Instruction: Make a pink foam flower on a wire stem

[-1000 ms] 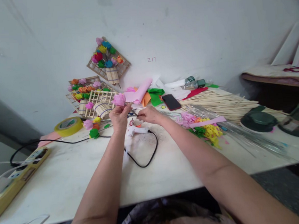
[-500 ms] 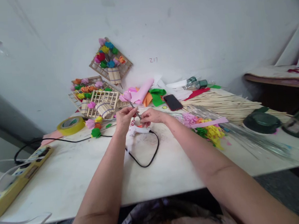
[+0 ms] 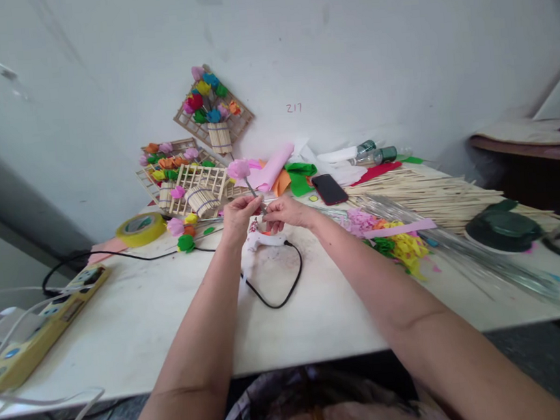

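Observation:
A pink paper flower [image 3: 238, 169] on a grey stem stands tilted above my fingers, its bloom toward the wall. My left hand [image 3: 242, 216] pinches the stem below the bloom. Close beside it, my right hand [image 3: 285, 213] has its fingers closed on the lower part of the same stem. Under both hands a white glue gun [image 3: 267, 239] with a black cord lies on the table; my fingers hide part of it. Left of my hands, finished paper flowers in pink, yellow, orange and green [image 3: 185, 243] rest on the table.
Lattice panels with flowers [image 3: 214, 104] lean on the wall. A yellow tape roll [image 3: 139, 230] and power strip [image 3: 50, 328] are at left. Right are a phone [image 3: 329, 189], crepe scraps [image 3: 407, 246], wires [image 3: 484, 254] and bamboo sticks [image 3: 425, 187]. The black cord [image 3: 301, 270] loops in front.
The flower is held more upright and its bloom has risen. My hands have drawn closer together on the stem. The view has shifted slightly.

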Demonstrator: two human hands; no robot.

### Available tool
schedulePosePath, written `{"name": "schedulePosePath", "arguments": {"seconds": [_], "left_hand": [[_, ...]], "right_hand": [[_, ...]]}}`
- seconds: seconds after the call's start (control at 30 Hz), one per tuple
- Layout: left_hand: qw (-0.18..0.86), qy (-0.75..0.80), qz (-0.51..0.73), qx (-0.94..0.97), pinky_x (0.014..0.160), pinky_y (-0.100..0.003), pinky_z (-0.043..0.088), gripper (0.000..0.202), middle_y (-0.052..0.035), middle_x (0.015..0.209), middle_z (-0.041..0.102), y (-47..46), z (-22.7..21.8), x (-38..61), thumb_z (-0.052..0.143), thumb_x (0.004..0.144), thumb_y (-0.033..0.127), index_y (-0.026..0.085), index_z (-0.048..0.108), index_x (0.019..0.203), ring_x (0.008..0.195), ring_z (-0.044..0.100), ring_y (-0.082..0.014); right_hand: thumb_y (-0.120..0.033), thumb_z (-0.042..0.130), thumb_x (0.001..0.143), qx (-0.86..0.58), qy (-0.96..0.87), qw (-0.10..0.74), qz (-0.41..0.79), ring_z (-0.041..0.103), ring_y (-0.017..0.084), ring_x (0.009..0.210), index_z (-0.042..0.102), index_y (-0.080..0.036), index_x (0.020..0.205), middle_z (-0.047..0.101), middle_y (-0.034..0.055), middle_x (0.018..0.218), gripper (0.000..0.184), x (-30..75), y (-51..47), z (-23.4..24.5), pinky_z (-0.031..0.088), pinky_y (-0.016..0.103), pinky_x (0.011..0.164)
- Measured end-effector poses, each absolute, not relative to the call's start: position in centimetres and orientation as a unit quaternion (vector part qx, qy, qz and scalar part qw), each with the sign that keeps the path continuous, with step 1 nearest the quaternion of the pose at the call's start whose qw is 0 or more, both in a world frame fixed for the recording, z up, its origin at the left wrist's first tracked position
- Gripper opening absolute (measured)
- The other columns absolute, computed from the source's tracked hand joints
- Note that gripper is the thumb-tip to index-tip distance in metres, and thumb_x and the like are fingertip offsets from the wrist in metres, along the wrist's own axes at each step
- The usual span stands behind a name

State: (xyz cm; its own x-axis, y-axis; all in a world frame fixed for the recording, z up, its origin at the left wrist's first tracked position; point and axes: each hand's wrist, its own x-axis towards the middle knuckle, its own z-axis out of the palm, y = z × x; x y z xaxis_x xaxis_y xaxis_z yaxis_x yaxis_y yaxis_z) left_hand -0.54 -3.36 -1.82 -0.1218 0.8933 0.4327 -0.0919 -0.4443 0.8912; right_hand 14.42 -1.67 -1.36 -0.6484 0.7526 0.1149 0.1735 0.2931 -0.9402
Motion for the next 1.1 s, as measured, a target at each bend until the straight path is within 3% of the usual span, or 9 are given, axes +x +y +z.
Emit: {"name": "schedulePosePath", "arguments": {"seconds": [0.23,0.4,0.57,0.73,0.87,1.0,1.1], "left_hand": [[0.364,0.389,0.667,0.520,0.047,-0.021,0.038,0.028,0.0025,0.047,0.055,-2.5,-2.4,0.1,0.079,0.053,0.036,0.015,0.062,0.055,0.044,0.047,-0.0067],[0.352,0.407,0.659,0.526,0.043,-0.019,0.034,0.027,0.0035,0.045,0.052,-1.9,-1.9,0.7,0.078,0.055,0.033,0.014,0.059,0.053,0.042,0.043,-0.0054],[0.380,0.390,0.632,0.551,0.049,-0.020,0.040,0.029,0.0017,0.052,0.058,-1.9,-1.5,0.5,0.078,0.056,0.037,0.014,0.061,0.059,0.047,0.050,-0.0073],[0.419,0.363,0.590,0.587,0.048,-0.021,0.040,0.028,0.0026,0.051,0.055,-2.1,-1.9,-0.1,0.077,0.058,0.039,0.014,0.064,0.060,0.045,0.048,-0.0066],[0.408,0.372,0.602,0.576,0.050,-0.021,0.041,0.030,0.0022,0.052,0.056,-2.1,-1.9,-1.0,0.079,0.054,0.038,0.014,0.062,0.057,0.048,0.050,-0.0071],[0.408,0.380,0.642,0.526,0.052,-0.022,0.045,0.036,-0.0022,0.062,0.065,-1.9,-1.6,-3.1,0.078,0.053,0.044,0.014,0.061,0.062,0.053,0.057,-0.0099],[0.406,0.406,0.658,0.487,0.051,-0.023,0.046,0.039,-0.0023,0.060,0.065,-1.8,-1.8,-4.9,0.080,0.049,0.045,0.014,0.061,0.063,0.051,0.058,-0.0111]], "right_hand": [[-0.022,0.060,0.084,-0.352,-0.740,0.278,0.502,0.063,0.011,0.052,0.059,-0.012,0.067,0.069,0.0063,0.067,0.020,14.2,-2.0,-1.2,0.046,0.019,0.046],[-0.018,0.058,0.085,-0.384,-0.720,0.309,0.488,0.061,0.010,0.048,0.055,-0.013,0.062,0.066,0.0038,0.059,0.024,14.0,-1.6,-1.6,0.044,0.016,0.042],[-0.014,0.051,0.088,-0.351,-0.718,0.313,0.513,0.060,0.009,0.046,0.056,-0.013,0.069,0.066,0.0015,0.059,0.019,14.2,-1.2,-1.9,0.046,0.017,0.044],[-0.021,0.055,0.087,-0.317,-0.719,0.303,0.539,0.061,0.010,0.048,0.058,-0.012,0.074,0.067,0.0023,0.060,0.016,14.2,-1.3,-2.2,0.052,0.020,0.051],[-0.019,0.054,0.087,-0.321,-0.741,0.288,0.514,0.062,0.009,0.050,0.060,-0.012,0.075,0.068,0.0026,0.064,0.015,14.3,-1.7,-1.8,0.049,0.017,0.049],[-0.017,0.054,0.086,-0.365,-0.737,0.344,0.453,0.061,0.007,0.050,0.061,-0.012,0.074,0.069,0.0039,0.067,0.015,15.1,-1.0,-1.7,0.044,0.014,0.046],[-0.015,0.055,0.084,-0.436,-0.689,0.412,0.406,0.058,0.006,0.047,0.060,-0.011,0.069,0.068,0.0040,0.065,0.016,16.0,0.3,-2.4,0.044,0.015,0.048]]}}
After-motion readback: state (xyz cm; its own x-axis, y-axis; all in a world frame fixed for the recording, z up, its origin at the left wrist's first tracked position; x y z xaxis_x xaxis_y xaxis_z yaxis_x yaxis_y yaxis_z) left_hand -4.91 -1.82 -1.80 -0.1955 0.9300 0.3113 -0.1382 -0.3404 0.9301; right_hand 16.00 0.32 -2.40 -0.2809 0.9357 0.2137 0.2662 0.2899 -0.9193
